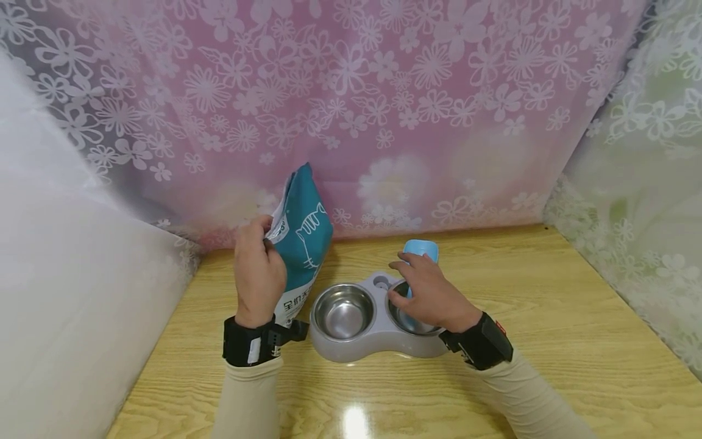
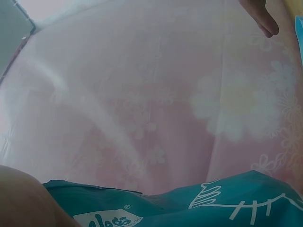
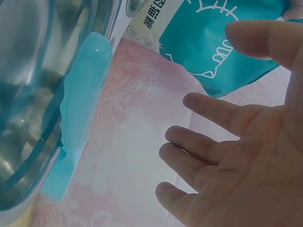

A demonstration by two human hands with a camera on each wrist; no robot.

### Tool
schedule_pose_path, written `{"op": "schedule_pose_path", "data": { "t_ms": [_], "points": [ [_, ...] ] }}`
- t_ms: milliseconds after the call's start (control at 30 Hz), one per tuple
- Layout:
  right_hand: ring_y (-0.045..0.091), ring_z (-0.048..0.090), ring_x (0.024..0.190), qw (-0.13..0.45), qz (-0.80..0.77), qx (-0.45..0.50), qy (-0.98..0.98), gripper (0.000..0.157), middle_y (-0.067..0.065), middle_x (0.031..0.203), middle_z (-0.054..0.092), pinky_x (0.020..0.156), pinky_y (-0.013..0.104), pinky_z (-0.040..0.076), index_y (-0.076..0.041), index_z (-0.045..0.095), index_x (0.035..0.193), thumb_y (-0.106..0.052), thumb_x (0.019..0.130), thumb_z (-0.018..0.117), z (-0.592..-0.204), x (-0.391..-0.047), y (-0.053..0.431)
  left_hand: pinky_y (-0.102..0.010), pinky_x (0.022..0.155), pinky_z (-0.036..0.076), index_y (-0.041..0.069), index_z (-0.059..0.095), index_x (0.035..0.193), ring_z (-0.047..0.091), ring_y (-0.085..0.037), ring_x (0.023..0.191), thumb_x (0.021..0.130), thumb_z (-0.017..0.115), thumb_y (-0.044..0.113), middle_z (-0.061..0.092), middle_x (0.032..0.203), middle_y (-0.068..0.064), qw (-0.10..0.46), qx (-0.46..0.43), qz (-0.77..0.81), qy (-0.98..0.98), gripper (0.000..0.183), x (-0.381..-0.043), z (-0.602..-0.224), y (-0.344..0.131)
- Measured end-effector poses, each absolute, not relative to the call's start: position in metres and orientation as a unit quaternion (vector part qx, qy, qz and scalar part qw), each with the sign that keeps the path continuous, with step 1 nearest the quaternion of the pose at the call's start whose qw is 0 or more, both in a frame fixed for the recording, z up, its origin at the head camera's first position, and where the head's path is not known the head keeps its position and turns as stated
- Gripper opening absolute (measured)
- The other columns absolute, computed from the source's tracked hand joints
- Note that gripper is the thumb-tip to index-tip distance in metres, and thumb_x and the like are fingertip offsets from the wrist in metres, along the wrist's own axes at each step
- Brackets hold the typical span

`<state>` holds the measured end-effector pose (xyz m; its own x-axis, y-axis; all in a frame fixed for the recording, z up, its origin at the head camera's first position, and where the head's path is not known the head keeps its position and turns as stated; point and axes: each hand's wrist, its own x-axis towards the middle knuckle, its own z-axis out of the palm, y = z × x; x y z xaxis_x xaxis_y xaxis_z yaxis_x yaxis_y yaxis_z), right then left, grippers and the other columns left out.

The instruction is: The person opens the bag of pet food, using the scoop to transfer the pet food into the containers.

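Teal bag (image 1: 301, 244), edge within the left grip (image 1: 259, 268), extends rightward.

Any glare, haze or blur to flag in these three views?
Head: mostly crisp, bright glare on the table at the bottom edge, shine inside the left bowl; left wrist: hazy, low in contrast, the flowered cloth washed out above the teal bag; right wrist: dull, reflections in the right bowl, palm creases on the right hand readable.
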<state>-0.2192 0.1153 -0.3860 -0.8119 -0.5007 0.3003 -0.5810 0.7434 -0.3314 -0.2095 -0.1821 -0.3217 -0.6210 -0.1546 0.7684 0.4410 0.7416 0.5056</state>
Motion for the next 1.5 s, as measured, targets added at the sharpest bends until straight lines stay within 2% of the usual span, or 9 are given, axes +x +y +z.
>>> {"op": "schedule_pose_path", "data": {
  "t_ms": [567, 1500],
  "points": [
    [0.038, 0.030, 0.134, 0.093, 0.213, 0.292, -0.928, 0.054, 0.020, 0.144, 0.037, 0.107, 0.052, 0.020, -0.003, 0.051, 0.136, -0.034, 0.092, 0.059, -0.3873, -0.2181, 0.1148, -0.046, 0.083, 0.042, -0.002, 0.057, 0.120, 0.050, -0.030, 0.095, 0.092, 0.038, -0.004, 0.057, 0.111, -0.018, 0.411, -0.099, -0.349, -0.836, 0.034, -0.2085, -0.3227, -0.1795],
    [0.038, 0.032, 0.133, 0.093, 0.211, 0.298, -0.926, 0.054, 0.020, 0.143, 0.038, 0.108, 0.049, 0.020, -0.003, 0.050, 0.136, -0.034, 0.093, 0.058, -0.3880, -0.2180, 0.1146, -0.045, 0.082, 0.042, -0.001, 0.057, 0.119, 0.050, -0.029, 0.093, 0.089, 0.040, -0.006, 0.057, 0.106, -0.017, 0.405, -0.098, -0.350, -0.839, 0.034, -0.2066, -0.3212, -0.1754]
  ]
}}
